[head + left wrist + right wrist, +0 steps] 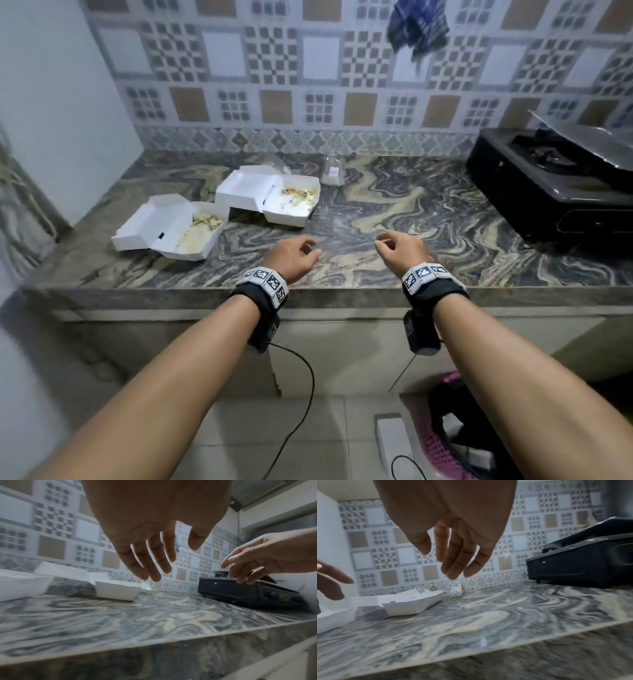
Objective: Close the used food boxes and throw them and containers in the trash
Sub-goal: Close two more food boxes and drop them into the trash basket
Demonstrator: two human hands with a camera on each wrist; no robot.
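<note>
Two white paperboard food boxes lie open on the grey-and-cream marbled stone counter (394,212), both on the far side of my left hand (291,257). The nearer white box (171,228) sits left of that hand, its lid flapped out to the left and yellowish scraps in its tray. The farther white box (270,195) stands just behind and to the right of the first, almost touching it, with food crumbs scattered in its right half. One small clear plastic container (333,170) stands beyond the farther box, close to the tiled wall; a second clear piece seems to sit behind that box, too blurred for me to be sure.

My left hand hovers above the counter's front part, fingers loose and slightly bent, holding nothing. My right hand (402,250) hangs level with it, to its right and apart from it, fingers relaxed and empty too.

One black tabletop gas stove (548,181) sits far right of my hands. One pink mesh basket (442,435) stands on the floor below the counter.
</note>
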